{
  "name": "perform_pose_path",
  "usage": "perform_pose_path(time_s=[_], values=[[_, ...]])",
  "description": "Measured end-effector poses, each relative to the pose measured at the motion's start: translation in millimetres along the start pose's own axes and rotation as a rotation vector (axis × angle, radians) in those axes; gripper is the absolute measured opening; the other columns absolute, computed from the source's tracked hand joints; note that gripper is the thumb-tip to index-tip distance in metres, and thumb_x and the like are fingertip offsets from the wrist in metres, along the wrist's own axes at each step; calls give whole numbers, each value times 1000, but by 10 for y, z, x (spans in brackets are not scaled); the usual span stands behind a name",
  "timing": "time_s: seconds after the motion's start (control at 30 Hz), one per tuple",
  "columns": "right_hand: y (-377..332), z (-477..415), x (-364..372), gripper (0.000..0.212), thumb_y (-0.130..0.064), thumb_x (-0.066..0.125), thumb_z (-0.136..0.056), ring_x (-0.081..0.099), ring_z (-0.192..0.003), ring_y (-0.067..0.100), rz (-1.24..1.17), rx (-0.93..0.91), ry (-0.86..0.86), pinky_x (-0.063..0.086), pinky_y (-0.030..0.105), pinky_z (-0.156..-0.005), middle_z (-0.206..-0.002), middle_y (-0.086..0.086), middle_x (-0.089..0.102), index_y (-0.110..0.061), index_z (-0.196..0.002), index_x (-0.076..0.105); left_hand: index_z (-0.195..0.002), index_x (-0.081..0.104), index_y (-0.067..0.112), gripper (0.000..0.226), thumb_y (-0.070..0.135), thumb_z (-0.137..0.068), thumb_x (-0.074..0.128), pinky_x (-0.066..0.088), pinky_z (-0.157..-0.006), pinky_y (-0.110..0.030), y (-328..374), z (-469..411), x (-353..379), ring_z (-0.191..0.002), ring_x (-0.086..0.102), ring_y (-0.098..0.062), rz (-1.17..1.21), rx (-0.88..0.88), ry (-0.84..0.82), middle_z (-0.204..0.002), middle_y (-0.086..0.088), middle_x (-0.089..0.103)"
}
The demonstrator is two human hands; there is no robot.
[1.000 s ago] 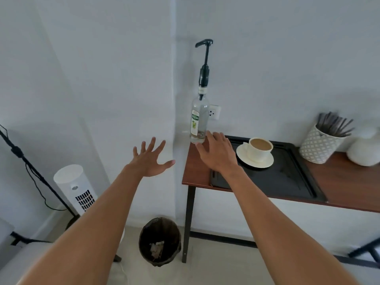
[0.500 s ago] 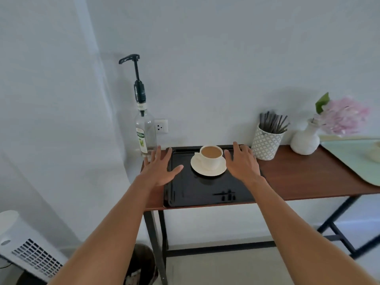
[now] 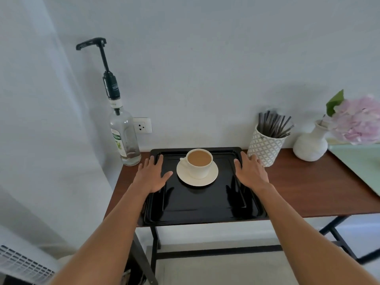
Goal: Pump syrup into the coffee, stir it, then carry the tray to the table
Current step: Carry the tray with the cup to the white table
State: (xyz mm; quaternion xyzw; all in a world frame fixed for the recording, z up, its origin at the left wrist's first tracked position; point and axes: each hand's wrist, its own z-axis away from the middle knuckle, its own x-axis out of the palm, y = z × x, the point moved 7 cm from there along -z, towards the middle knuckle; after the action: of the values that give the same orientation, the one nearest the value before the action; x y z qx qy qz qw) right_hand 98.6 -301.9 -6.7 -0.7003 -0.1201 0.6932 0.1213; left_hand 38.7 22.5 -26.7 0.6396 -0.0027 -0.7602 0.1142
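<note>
A white cup of milky coffee (image 3: 199,163) stands on a cream saucer (image 3: 207,180) at the back of a black tray (image 3: 197,204), which lies on a brown console table (image 3: 308,188). At the table's far left corner stands a clear syrup bottle (image 3: 123,138) with a tall black pump, its head raised. My left hand (image 3: 153,175) hovers flat, fingers apart, over the tray's left rim. Over the right rim, my right hand (image 3: 251,171) is spread the same way. Neither hand holds anything. A patterned white cup of dark stirrers (image 3: 267,146) stands right of the tray.
A white vase with pink flowers (image 3: 311,144) sits at the back right, beside a pale green mat (image 3: 362,161). A wall socket (image 3: 142,126) is behind the bottle. A white fan heater (image 3: 22,264) stands on the floor at lower left.
The view has swung right and moved closer to the table. My hands have spread apart and now hover over the tray's two side rims, flanking the cup.
</note>
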Motion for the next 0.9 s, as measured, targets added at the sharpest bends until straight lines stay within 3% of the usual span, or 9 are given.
perform_pose_path(time_s=[0.13,0.33,0.47,0.53,0.63,0.77,0.9], values=[[111,-70,163,56,-42,37,-107,37,-138,43,75,-24,-26,39,53,-107,-151,26,37,-15,-156,32,-162,12,13,74,49,-104,40,37,-114,-49,-63,27,82,-147,31,-40,-10,-144,48,-162,-24,24],[243,-69,235,58,-33,51,-101,44,-128,39,159,-34,67,43,46,-104,-144,24,41,-13,-153,35,-161,19,13,63,35,-107,41,52,-93,-46,-158,129,179,-126,51,-37,-16,-239,121,-144,-22,41],[411,-56,316,58,-31,46,-105,49,-126,39,118,-14,22,52,46,-91,-145,25,41,-16,-158,28,-161,19,16,58,34,-108,36,52,-77,-42,-146,192,231,-106,65,-37,-11,-264,201,-134,-21,50],[409,-74,333,57,-29,44,-107,59,-117,36,112,-38,22,55,43,-79,-138,22,51,-17,-159,26,-161,20,19,57,34,-109,35,50,-73,-40,-159,193,225,-100,68,-38,-27,-274,232,-125,-21,58],[400,-86,338,56,-30,41,-108,69,-97,32,160,-52,45,47,36,-64,-120,19,63,-17,-160,24,-160,28,23,55,34,-108,38,53,-73,-42,-189,184,214,-95,70,-38,9,-284,292,-110,-19,69],[408,-72,330,55,-28,41,-108,70,-90,34,106,-41,65,51,37,-67,-109,20,66,-16,-160,27,-157,38,26,51,33,-106,44,54,-73,-45,-222,235,224,-88,71,-42,199,-294,386,-89,-20,75],[417,-86,331,54,-25,43,-107,68,-91,35,19,-45,65,52,41,-71,-103,20,67,-15,-159,31,-152,46,27,49,33,-104,50,55,-74,-47,-274,258,220,-87,71,-42,307,-301,424,-82,-17,76]])
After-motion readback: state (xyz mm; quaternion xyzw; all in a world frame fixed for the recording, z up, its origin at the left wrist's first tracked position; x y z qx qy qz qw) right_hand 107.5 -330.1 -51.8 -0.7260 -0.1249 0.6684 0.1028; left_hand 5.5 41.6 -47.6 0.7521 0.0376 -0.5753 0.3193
